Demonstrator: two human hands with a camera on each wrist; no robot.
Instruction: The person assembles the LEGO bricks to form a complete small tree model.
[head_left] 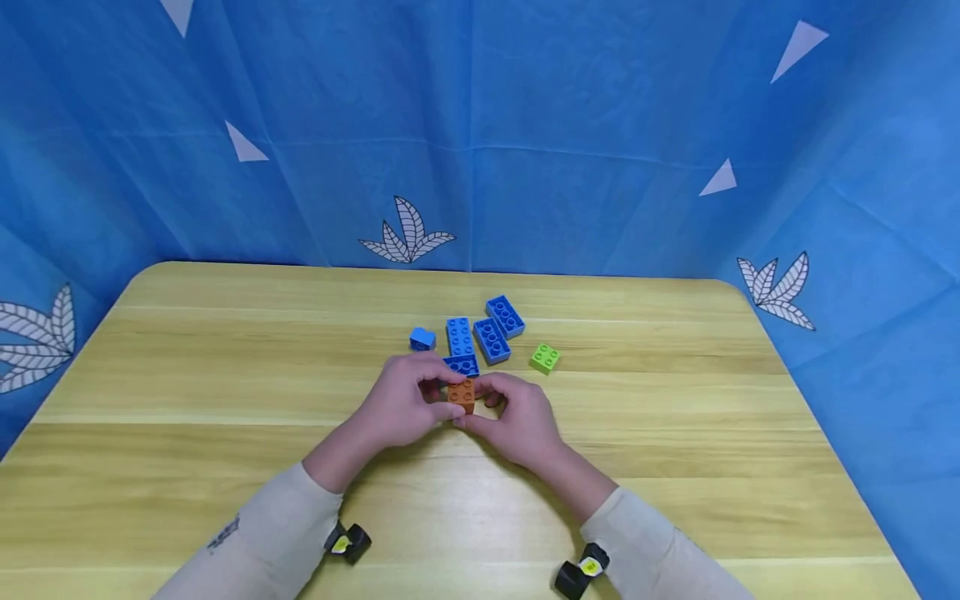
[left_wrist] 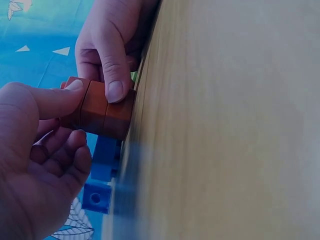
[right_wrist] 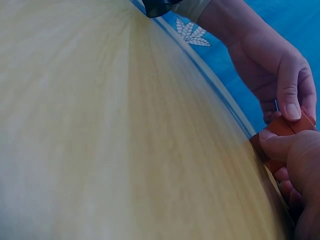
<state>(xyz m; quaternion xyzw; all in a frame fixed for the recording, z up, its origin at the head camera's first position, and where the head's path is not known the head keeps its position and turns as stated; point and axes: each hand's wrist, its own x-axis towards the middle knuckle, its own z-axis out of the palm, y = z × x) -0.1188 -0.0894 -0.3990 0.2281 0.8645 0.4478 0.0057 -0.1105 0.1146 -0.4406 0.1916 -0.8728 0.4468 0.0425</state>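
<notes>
Both hands hold a stack of orange toy building bricks [head_left: 461,396] upright near the middle of the table. In the left wrist view the stack [left_wrist: 94,107] shows seams between three bricks. My left hand [head_left: 405,402] pinches the top brick between thumb and fingers. My right hand [head_left: 522,423] grips lower down, its thumb lying across the lower seam. Just behind the stack lies a blue brick [head_left: 462,365], partly hidden by the left hand. The far side of the stack is covered by fingers.
Beyond the hands lie a long blue brick [head_left: 459,336], two blue bricks hollow side up [head_left: 491,342], and a small blue brick [head_left: 422,339] to the left. A lime green brick [head_left: 545,358] sits to the right. A blue curtain [head_left: 480,133] hangs behind the wooden table [head_left: 225,375].
</notes>
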